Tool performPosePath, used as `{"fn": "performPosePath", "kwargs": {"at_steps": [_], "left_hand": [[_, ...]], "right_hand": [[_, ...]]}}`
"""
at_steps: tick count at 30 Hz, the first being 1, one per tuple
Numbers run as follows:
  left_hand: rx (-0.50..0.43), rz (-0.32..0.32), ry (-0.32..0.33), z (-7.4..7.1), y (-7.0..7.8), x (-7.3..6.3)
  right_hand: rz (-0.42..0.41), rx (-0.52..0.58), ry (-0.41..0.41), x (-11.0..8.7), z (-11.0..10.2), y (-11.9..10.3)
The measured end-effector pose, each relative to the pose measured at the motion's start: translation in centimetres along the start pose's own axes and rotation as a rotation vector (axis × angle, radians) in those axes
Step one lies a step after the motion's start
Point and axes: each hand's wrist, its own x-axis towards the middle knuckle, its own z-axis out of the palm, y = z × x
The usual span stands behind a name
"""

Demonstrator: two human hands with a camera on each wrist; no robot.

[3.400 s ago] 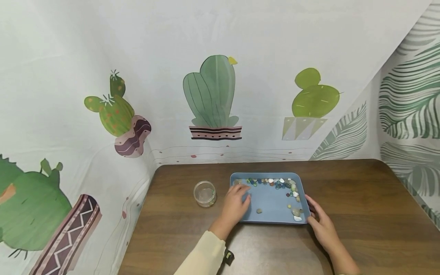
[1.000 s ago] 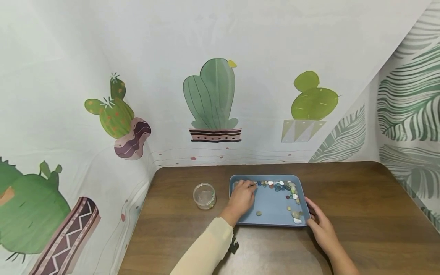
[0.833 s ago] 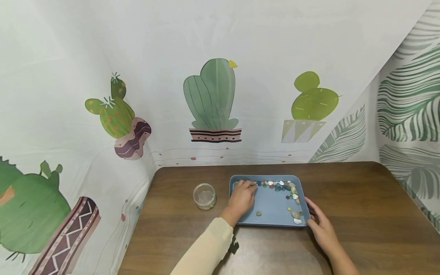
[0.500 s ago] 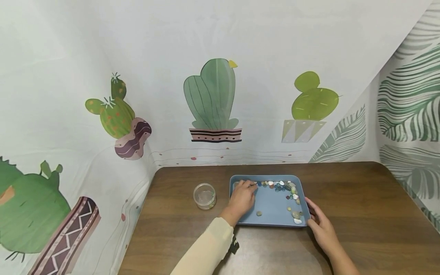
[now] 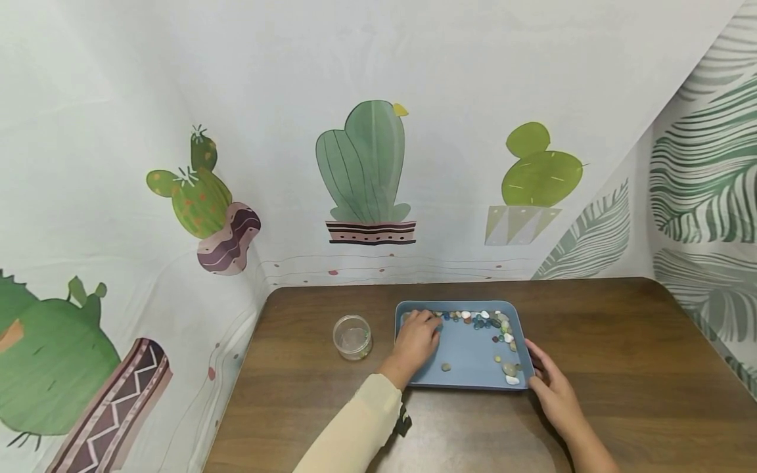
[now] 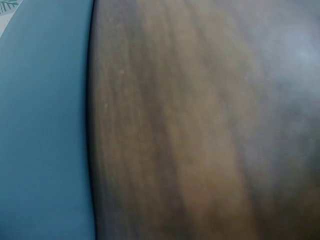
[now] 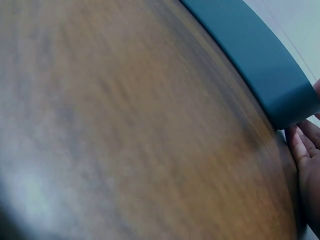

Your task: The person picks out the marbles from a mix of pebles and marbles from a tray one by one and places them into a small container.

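Note:
A shallow blue tray [image 5: 468,349] lies on the wooden table, with glass pebbles and stones [image 5: 485,322] lined along its back and right sides. My left hand [image 5: 416,341] reaches over the tray's left part, fingers bent down among the pebbles at the back left. Its fingertips are partly hidden, so I cannot tell if they pinch one. My right hand [image 5: 552,384] holds the tray's near right corner; the right wrist view shows that hand [image 7: 309,160] at the tray wall [image 7: 260,65]. A single grey-brown stone [image 5: 446,367] sits apart near the tray's front.
Left of the tray stands a round clear container [image 5: 352,338] with a little something greenish at its side. Behind the table [image 5: 621,341] hangs a white cloth printed with cacti [image 5: 369,164]. The left wrist view shows only tray side and tabletop.
Compared with the oldest frame, my left hand has moved slightly forward and right, its fingers lowered onto the back-left pebbles. Lately its fingers have shifted only a little. The right hand keeps its place.

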Motion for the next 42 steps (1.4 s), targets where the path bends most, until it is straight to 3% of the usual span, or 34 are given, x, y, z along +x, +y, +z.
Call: {"fn": "performPosePath", "kwargs": {"at_steps": [15,26,31,42], "left_hand": [[-0.006,-0.018,-0.001,0.0,0.0,0.0],[-0.062,-0.039,-0.004,0.1,-0.1,-0.1],[-0.132,-0.046,0.056,0.0,-0.2,-0.1],[-0.293,-0.071,0.288,-1.2,-0.4,-1.0]], "right_hand": [[-0.026,0.009,0.005,0.0,0.0,0.1],[-0.002,-0.004,-0.004,0.0,0.0,0.1],[0.009,-0.009,-0.009,0.0,0.0,0.1],[-0.007,-0.016,0.001,0.0,0.0,0.0]]}}
